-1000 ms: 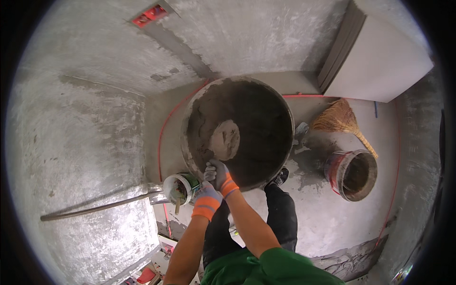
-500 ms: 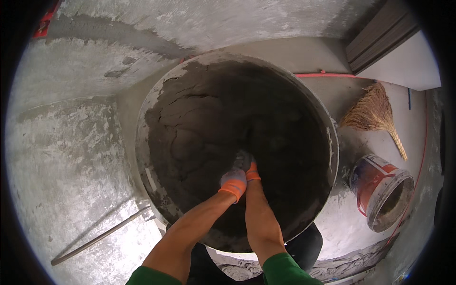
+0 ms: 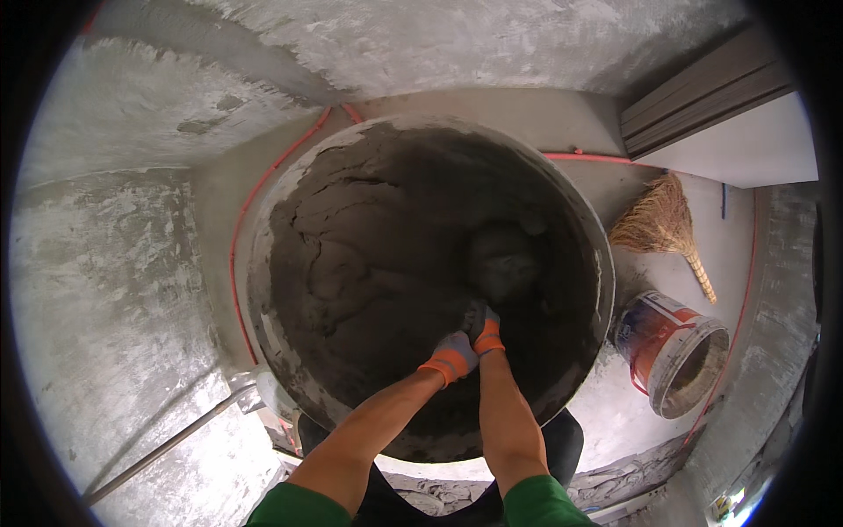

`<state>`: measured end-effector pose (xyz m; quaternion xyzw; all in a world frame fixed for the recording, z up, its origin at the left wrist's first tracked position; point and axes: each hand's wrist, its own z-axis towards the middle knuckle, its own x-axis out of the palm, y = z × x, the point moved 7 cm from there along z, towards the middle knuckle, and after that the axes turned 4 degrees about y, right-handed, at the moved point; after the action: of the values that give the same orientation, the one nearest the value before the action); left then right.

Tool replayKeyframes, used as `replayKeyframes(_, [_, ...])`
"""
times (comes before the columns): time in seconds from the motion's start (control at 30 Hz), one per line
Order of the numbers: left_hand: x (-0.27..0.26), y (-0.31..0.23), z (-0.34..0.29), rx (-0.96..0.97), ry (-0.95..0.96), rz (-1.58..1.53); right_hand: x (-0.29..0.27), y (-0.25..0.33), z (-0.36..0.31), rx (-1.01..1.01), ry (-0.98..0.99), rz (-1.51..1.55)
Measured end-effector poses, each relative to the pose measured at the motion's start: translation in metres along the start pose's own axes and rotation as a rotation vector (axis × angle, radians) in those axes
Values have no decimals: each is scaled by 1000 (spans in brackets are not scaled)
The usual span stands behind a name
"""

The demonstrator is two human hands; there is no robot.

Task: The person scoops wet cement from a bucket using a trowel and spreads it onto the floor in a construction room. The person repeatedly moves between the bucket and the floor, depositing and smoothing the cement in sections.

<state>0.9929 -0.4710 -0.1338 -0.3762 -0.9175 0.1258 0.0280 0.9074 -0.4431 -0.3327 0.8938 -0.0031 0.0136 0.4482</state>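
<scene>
A large round tub (image 3: 600, 241) holds dark grey wet mortar (image 3: 369, 211), cracked and lumpy on its left side. Over the near middle of it, my left hand (image 3: 456, 349) and my right hand (image 3: 482, 325) are close together, in grey gloves with orange cuffs. Both sets of fingers look closed; whatever they grip is hidden in the shade. Just beyond them shows a roundish paler grey shape (image 3: 502, 261) in the mortar. I cannot tell if it is a tool's blade or a lump of mix.
To the right lie a straw broom (image 3: 659, 215) and a tipped, mortar-stained bucket (image 3: 641, 334). A long-handled tool (image 3: 167, 443) leans at the lower left. Red piping (image 3: 235, 263) runs round the tub along the floor. Stacked brown boards (image 3: 702, 92) stand at the far right.
My hands have moved together to the right and slightly nearer me. The paler roundish shape now shows beyond them. The view has shifted a little.
</scene>
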Motion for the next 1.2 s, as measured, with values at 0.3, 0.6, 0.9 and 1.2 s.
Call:
replayKeyframes(0.3, [0, 3, -35, 130, 170, -149, 0, 101, -66, 641, -415, 688])
replayKeyframes(0.6, [29, -6, -170, 378, -239, 10, -2, 238, -180, 461, -380, 636])
replayKeyframes(0.9, [144, -23, -389, 608, -371, -15, -39, 331, -383, 145, -195, 632])
replayKeyframes(1.2, [335, -28, -455, 826, 174, 322, -188, 289, -605, -66, -730, 482])
